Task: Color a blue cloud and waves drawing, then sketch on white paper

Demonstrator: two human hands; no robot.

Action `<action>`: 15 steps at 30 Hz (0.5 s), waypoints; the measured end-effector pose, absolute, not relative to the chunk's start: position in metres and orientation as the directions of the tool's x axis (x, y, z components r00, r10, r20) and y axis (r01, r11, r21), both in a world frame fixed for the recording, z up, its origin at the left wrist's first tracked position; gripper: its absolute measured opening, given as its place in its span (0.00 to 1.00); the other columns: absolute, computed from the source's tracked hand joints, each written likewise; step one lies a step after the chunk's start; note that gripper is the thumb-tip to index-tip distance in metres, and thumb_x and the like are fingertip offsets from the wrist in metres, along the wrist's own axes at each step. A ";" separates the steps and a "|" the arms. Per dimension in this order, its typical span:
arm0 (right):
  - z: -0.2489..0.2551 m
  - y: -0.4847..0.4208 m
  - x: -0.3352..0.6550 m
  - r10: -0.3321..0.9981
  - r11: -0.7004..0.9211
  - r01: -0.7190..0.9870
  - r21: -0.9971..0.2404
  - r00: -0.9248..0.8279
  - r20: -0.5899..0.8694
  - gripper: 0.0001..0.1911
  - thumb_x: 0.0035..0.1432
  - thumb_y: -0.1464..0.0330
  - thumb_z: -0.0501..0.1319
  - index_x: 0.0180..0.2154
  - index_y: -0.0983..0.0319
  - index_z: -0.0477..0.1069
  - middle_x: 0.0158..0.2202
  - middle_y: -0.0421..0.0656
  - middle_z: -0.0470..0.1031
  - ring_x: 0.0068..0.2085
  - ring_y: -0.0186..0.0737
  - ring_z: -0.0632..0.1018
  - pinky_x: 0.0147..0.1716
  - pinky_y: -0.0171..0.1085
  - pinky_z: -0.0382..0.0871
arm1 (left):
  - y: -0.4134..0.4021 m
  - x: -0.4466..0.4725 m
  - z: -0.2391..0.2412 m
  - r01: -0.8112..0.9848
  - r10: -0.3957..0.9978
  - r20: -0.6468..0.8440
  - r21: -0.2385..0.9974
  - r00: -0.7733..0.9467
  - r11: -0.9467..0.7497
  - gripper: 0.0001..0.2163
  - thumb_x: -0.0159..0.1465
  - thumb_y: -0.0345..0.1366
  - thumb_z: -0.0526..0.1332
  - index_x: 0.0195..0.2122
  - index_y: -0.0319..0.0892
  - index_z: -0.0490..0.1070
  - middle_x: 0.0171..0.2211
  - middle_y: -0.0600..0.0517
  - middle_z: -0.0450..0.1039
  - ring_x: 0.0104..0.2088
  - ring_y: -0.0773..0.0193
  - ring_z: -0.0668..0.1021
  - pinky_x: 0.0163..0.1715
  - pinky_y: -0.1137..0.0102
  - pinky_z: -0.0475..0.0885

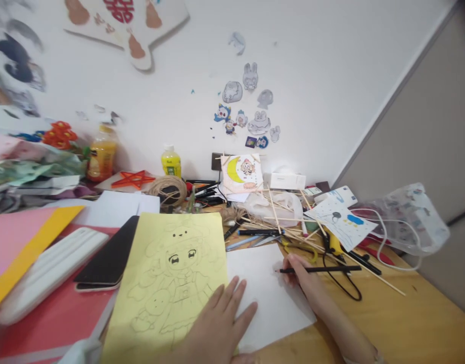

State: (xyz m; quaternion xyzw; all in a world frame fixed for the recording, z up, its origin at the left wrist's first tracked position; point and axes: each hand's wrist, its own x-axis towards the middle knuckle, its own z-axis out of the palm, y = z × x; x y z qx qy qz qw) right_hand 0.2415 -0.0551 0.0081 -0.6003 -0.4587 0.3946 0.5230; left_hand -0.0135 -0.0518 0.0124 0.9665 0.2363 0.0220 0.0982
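My left hand [221, 318] lies flat with fingers spread on the lower right corner of a yellow sheet [172, 283] that bears a pencil drawing of a cartoon girl, and its fingertips reach onto a blank white sheet [266, 293]. My right hand [304, 278] is closed on a black pen [323, 269], which lies nearly level with its tip pointing left over the right edge of the white sheet.
A black phone [109, 258] and a white case [50, 273] lie left of the yellow sheet on red and pink card. Thin wooden sticks [293, 222], pens, twine [168, 189], small drawings, a black cable, a plastic bag [410, 217] and two bottles crowd the back of the wooden desk [407, 323].
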 end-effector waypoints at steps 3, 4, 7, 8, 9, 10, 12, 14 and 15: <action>0.008 -0.055 0.238 0.981 -0.022 0.153 -0.988 0.196 0.008 0.29 0.52 0.41 0.55 0.22 0.61 0.67 0.17 0.38 0.66 0.19 0.34 0.65 0.19 0.33 0.58 | -0.046 -0.010 -0.006 0.394 0.399 -0.023 0.217 0.917 -0.893 0.34 0.63 0.56 0.57 0.66 0.44 0.54 0.67 0.37 0.40 0.65 0.38 0.46 0.58 0.44 0.52; 0.009 -0.055 0.237 0.985 -0.017 0.155 -0.988 0.172 0.010 0.30 0.53 0.40 0.54 0.22 0.61 0.67 0.17 0.39 0.66 0.19 0.34 0.65 0.19 0.33 0.58 | -0.044 -0.009 -0.013 0.382 0.386 -0.022 0.207 0.922 -0.901 0.34 0.63 0.55 0.58 0.66 0.45 0.53 0.67 0.37 0.39 0.65 0.38 0.45 0.58 0.44 0.52; 0.012 -0.055 0.236 0.985 0.012 0.174 -0.985 0.167 0.042 0.29 0.51 0.41 0.56 0.23 0.60 0.68 0.18 0.40 0.68 0.20 0.35 0.67 0.21 0.34 0.60 | -0.040 -0.008 -0.029 0.384 0.388 -0.015 0.181 0.922 -0.905 0.37 0.59 0.55 0.63 0.66 0.47 0.53 0.67 0.39 0.39 0.65 0.37 0.46 0.58 0.44 0.52; 0.012 -0.055 0.236 0.981 0.023 0.186 -0.982 0.186 0.059 0.28 0.50 0.41 0.58 0.23 0.60 0.69 0.19 0.39 0.68 0.21 0.36 0.67 0.21 0.34 0.60 | -0.040 -0.008 -0.031 0.390 0.394 -0.012 0.178 0.919 -0.903 0.38 0.58 0.54 0.64 0.66 0.47 0.53 0.67 0.39 0.39 0.65 0.36 0.47 0.58 0.45 0.53; 0.012 -0.055 0.237 0.976 0.028 0.201 -0.979 0.206 0.071 0.27 0.48 0.42 0.60 0.23 0.60 0.69 0.18 0.39 0.68 0.21 0.36 0.67 0.21 0.35 0.60 | -0.040 -0.008 -0.031 0.394 0.399 -0.006 0.180 0.917 -0.901 0.37 0.59 0.54 0.64 0.66 0.47 0.54 0.67 0.39 0.39 0.65 0.36 0.47 0.58 0.45 0.53; 0.011 -0.055 0.237 0.971 0.025 0.218 -0.976 0.225 0.075 0.27 0.47 0.42 0.60 0.22 0.59 0.68 0.18 0.38 0.66 0.20 0.36 0.66 0.20 0.35 0.59 | -0.040 -0.009 -0.031 0.395 0.401 -0.003 0.185 0.916 -0.900 0.36 0.60 0.53 0.63 0.66 0.47 0.54 0.67 0.39 0.39 0.65 0.37 0.47 0.58 0.44 0.53; 0.008 -0.054 0.239 0.967 -0.009 0.255 -0.967 0.250 0.057 0.26 0.47 0.42 0.60 0.20 0.59 0.66 0.15 0.37 0.63 0.18 0.34 0.64 0.18 0.35 0.55 | -0.040 -0.010 -0.027 0.392 0.399 -0.011 0.202 0.917 -0.897 0.34 0.62 0.54 0.60 0.66 0.47 0.54 0.67 0.39 0.39 0.65 0.37 0.46 0.58 0.44 0.52; 0.004 -0.054 0.240 0.964 -0.046 0.302 -0.952 0.263 0.037 0.26 0.48 0.44 0.60 0.19 0.59 0.63 0.14 0.37 0.62 0.17 0.33 0.62 0.17 0.34 0.52 | -0.040 -0.010 -0.021 0.388 0.393 -0.022 0.219 0.919 -0.895 0.33 0.64 0.57 0.56 0.66 0.47 0.53 0.67 0.37 0.40 0.65 0.37 0.45 0.57 0.42 0.53; 0.002 -0.053 0.241 0.961 -0.047 0.332 -0.942 0.272 0.047 0.25 0.48 0.46 0.60 0.18 0.58 0.62 0.14 0.36 0.61 0.17 0.33 0.61 0.17 0.34 0.52 | -0.041 -0.011 -0.017 0.388 0.392 -0.027 0.222 0.920 -0.894 0.33 0.64 0.58 0.53 0.66 0.46 0.52 0.67 0.36 0.41 0.65 0.37 0.46 0.57 0.42 0.53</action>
